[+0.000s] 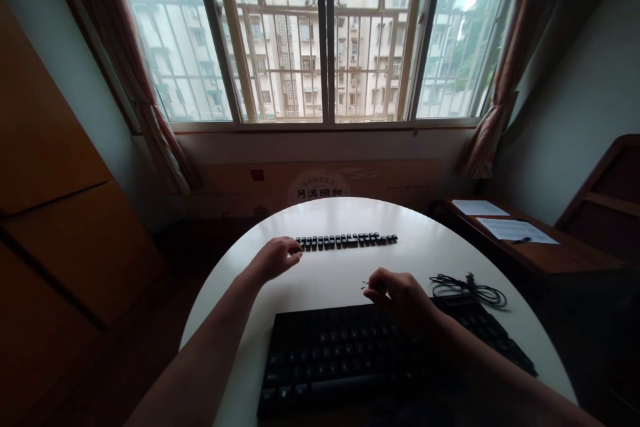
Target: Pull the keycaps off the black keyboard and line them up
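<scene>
A line of loose black keycaps (345, 241) stands on the white round table (320, 280). At the line's left end, my left hand (274, 259) has its thumb and fingertips closed around a keycap, mostly hidden by the fingers. My right hand (397, 290) hovers over the back edge of a black keyboard (345, 353). Its fingers are closed on a small keycap puller (365, 285), whose thin metal wire ends stick out to the left; the rest is hidden in the hand. The keyboard's back row is bare of keycaps, while the lower rows carry theirs.
A coiled black cable (480, 290) lies behind the keyboard's right part. Beyond the table on the right, a wooden side table (565, 257) bears paper sheets (517, 229) and a dark pen. A barred window and a printed cardboard box (225, 180) are behind.
</scene>
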`<state>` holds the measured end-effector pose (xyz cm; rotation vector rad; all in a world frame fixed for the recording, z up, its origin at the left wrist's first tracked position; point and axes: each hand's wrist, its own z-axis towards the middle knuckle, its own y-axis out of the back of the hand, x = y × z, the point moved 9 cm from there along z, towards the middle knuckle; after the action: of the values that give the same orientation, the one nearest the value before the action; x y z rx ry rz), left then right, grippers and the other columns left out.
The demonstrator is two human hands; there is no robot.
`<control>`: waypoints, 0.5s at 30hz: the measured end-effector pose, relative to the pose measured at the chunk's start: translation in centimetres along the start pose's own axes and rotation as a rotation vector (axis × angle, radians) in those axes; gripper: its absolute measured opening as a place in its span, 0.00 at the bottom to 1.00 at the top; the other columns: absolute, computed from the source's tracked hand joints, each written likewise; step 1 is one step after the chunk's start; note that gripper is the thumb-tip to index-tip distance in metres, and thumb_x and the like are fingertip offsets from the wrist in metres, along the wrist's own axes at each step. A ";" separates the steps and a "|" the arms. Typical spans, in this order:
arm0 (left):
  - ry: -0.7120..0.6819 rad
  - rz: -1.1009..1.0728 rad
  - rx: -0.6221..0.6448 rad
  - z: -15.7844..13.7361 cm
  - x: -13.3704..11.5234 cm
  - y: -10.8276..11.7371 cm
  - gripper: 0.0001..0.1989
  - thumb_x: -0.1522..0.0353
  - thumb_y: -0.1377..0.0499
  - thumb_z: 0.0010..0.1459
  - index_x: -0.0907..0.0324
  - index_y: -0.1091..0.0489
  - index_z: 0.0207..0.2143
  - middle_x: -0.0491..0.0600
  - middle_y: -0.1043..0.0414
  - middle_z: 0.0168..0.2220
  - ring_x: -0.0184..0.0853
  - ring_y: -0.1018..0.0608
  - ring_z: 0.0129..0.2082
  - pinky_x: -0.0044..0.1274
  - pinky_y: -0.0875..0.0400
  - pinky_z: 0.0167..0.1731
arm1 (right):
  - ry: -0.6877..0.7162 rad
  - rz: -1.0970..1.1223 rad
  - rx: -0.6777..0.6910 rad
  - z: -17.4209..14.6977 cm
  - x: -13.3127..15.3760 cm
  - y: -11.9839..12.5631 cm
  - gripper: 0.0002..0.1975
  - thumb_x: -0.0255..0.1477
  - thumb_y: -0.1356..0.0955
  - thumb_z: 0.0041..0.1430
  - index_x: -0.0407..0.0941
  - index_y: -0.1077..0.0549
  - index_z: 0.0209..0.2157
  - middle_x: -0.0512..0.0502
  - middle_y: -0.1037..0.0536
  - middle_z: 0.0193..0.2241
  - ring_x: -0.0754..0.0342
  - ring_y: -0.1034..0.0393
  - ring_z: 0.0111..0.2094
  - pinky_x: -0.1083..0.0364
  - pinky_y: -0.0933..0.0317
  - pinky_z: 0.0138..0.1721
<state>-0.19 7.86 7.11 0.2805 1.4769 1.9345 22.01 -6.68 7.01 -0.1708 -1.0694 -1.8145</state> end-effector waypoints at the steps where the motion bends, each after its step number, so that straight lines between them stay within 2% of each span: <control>1: -0.015 -0.025 0.012 0.0 0.1 -0.2 0.09 0.67 0.43 0.55 0.59 0.24 0.34 0.48 0.24 0.31 0.33 0.25 0.29 0.23 0.34 0.32 | 0.005 0.003 0.001 0.0 0.1 0.0 0.09 0.34 0.33 0.64 0.44 0.32 0.31 0.53 0.28 0.21 0.61 0.38 0.19 0.61 0.44 0.23; 5: -0.024 -0.096 0.072 -0.1 0.3 -1.1 0.10 0.69 0.41 0.54 0.58 0.22 0.37 0.48 0.22 0.31 0.33 0.23 0.29 0.23 0.32 0.34 | 0.017 0.017 0.031 -0.1 0.2 -0.4 0.09 0.34 0.33 0.64 0.44 0.33 0.31 0.52 0.27 0.21 0.61 0.37 0.19 0.61 0.43 0.23; 10: 0.016 -0.162 0.127 -0.3 0.1 -2.0 0.12 0.67 0.42 0.56 0.57 0.25 0.42 0.47 0.22 0.32 0.33 0.23 0.29 0.23 0.31 0.32 | 0.013 0.009 0.055 -0.1 0.0 -0.7 0.10 0.35 0.33 0.64 0.44 0.32 0.32 0.51 0.26 0.22 0.59 0.35 0.21 0.60 0.42 0.24; 15: 0.008 -0.179 0.178 -0.5 -0.4 -3.0 0.08 0.65 0.42 0.57 0.56 0.26 0.37 0.46 0.24 0.32 0.34 0.24 0.31 0.23 0.32 0.34 | 0.017 0.034 0.054 -0.1 0.1 -0.7 0.10 0.35 0.33 0.64 0.44 0.32 0.32 0.51 0.26 0.22 0.60 0.34 0.20 0.61 0.42 0.24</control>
<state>0.97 7.62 4.31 0.2121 1.6253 1.6689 21.43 -6.74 6.59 -0.1403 -1.0966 -1.7514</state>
